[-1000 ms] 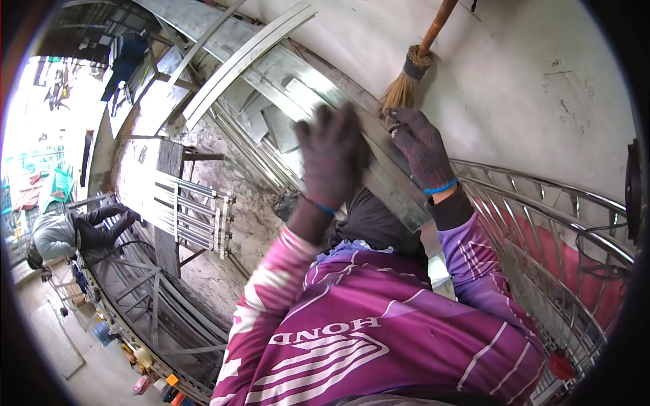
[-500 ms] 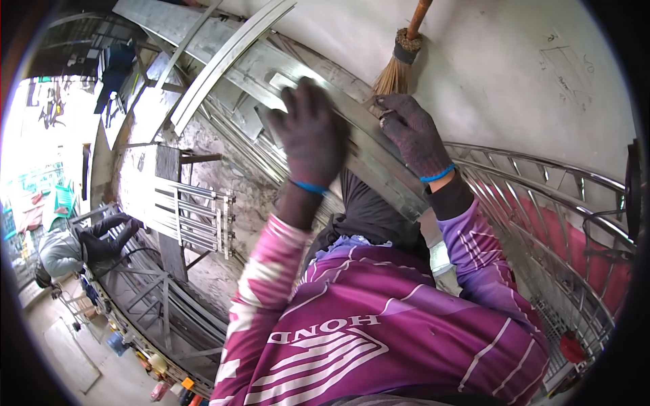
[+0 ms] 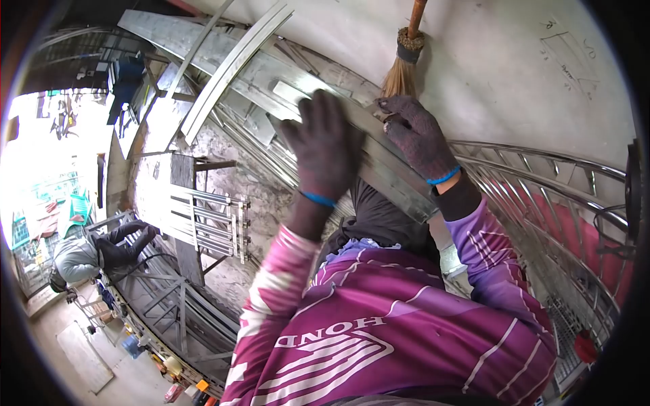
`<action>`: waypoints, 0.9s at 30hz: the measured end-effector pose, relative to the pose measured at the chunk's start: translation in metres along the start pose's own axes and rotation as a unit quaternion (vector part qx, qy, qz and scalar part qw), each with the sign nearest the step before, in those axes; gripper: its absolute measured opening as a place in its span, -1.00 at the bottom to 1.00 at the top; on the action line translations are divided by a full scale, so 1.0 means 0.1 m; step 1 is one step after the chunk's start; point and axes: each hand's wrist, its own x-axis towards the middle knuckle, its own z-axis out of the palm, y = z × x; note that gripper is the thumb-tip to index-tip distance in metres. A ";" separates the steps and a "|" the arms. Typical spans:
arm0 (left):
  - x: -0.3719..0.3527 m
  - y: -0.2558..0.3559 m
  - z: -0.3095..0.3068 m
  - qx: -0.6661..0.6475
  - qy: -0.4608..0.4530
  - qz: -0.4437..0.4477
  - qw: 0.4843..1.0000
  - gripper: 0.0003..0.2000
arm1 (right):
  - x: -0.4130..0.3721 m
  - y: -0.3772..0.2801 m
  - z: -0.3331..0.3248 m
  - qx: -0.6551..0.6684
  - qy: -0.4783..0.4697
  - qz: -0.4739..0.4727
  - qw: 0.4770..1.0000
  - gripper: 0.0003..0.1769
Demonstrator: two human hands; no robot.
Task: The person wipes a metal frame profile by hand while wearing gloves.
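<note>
A long grey metal bar (image 3: 399, 177) runs diagonally below both of my hands, its near end close to my waist. My left hand (image 3: 328, 145), in a dark knitted glove with a blue cuff band, is over the bar with its fingers stretched out and its thumb apart. By the fingertips lies a pale flat strip (image 3: 290, 92) on the metal. My right hand (image 3: 421, 139), gloved the same way, is at the bar's far edge with bent fingers and thumb pinched together. Whatever is in that pinch is too small to make out.
A straw broom (image 3: 404, 68) leans at the wall. Shiny metal railings (image 3: 548, 166) stand at the right. Curved metal strips (image 3: 233, 71) cross the bar. At the left are a tube frame (image 3: 215, 220), a rack of metal lengths (image 3: 176, 311) and a bent-over person (image 3: 78, 257).
The view has shifted slightly, so the surroundings sit further right and lower. My left hand stays over the bar, still a little blurred. My right hand keeps its pinch at the bar's edge.
</note>
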 end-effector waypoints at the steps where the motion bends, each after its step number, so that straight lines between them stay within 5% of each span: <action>1: -0.26 0.17 0.14 -0.060 0.062 0.027 0.996 -0.18 | 0.01 -0.01 0.00 0.002 -0.002 0.008 1.000 -0.56; 5: 0.07 -0.11 0.01 -0.020 0.033 -0.031 0.999 -0.15 | -0.02 0.01 0.03 0.001 -0.008 -0.009 1.000 -0.56; 9: 0.55 -0.67 0.18 0.017 0.110 -0.074 0.991 -0.14 | -0.02 0.09 0.00 0.019 -0.002 0.023 1.000 -0.57; 11: 0.45 -0.49 0.21 0.081 0.063 -0.083 0.991 -0.14 | -0.02 0.11 0.00 0.020 0.003 0.030 0.999 -0.57; 17: -0.37 0.44 0.05 -0.072 0.063 0.026 0.995 -0.11 | -0.01 0.02 0.04 0.019 0.013 0.024 0.999 -0.55; 20: 0.16 -0.03 0.01 -0.013 -0.017 -0.030 0.999 -0.12 | 0.01 0.06 0.03 -0.012 0.018 0.009 1.000 -0.53; 23: 0.66 -0.77 0.17 0.141 0.043 -0.086 0.985 -0.30 | 0.02 0.08 0.00 -0.019 0.014 0.006 1.000 -0.52; 25: 0.69 -0.77 -0.15 0.185 -0.039 -0.068 0.980 -0.21 | -0.01 0.17 -0.04 -0.015 0.033 0.001 0.999 -0.50; 27: 0.63 -0.63 0.04 0.131 0.012 -0.089 0.987 -0.26 | -0.08 0.30 -0.09 -0.013 0.055 -0.013 0.998 -0.49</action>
